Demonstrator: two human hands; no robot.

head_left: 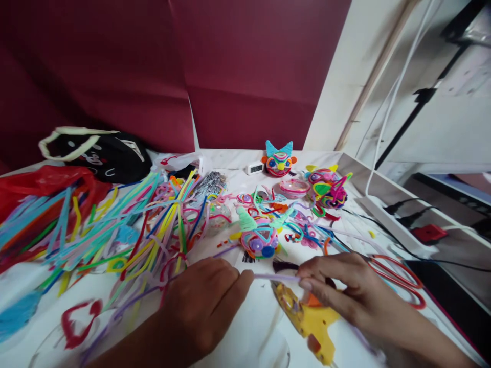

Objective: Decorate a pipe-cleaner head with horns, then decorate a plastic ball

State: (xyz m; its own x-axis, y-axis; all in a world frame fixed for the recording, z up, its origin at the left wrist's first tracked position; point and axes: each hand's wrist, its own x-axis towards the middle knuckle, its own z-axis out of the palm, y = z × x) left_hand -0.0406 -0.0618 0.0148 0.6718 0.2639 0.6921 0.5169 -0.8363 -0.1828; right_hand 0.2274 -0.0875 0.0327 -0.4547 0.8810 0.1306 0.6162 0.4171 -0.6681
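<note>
A light purple pipe cleaner (276, 276) is stretched level between my two hands. My left hand (203, 301) is closed in a fist around one part of it. On the other side, my right hand (345, 286) pinches it between thumb and fingers. Just beyond them sits a round pink and purple animal head (260, 239) with mint-green ears and a blue nose. A yellow glue gun (312, 327) lies beneath and beside my right hand, partly covered by it. Red-handled scissors (399, 276) rest to the right of that hand, their blades hidden.
Bundles of coloured pipe cleaners (153, 214) spread over the left side, near a red plastic bag (88, 179) and a black pouch (118, 153). Finished heads (281, 162) and a small clock (254, 167) stand at the back. A power strip (399, 225) with cables runs along the right.
</note>
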